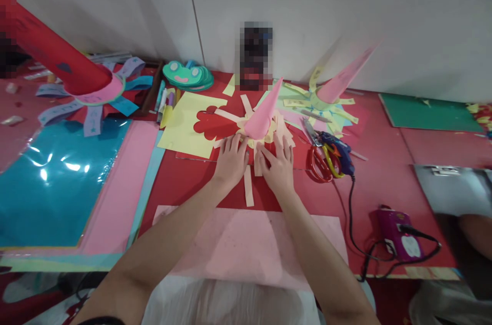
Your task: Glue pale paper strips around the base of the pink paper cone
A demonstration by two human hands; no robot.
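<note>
A pink paper cone (262, 117) stands on a pale yellow scalloped piece at the middle of the red table. Pale paper strips radiate from around its base, one strip (249, 186) pointing toward me. My left hand (231, 160) lies at the lower left of the cone's base, fingers spread and pressed down on the paper. At the lower right, my right hand (277, 166) rests with fingers apart over the strips. A red scalloped paper (205, 122) and a yellow sheet (184, 133) are to the left, partly beneath the strips.
Scissors (321, 163) and a blue glue gun (342, 153) lie right, its cable running to a purple box (402, 238). A second cone (342, 79) stands back right, a red tube (73, 53) left. Green frog shapes (188, 76) sit by the wall.
</note>
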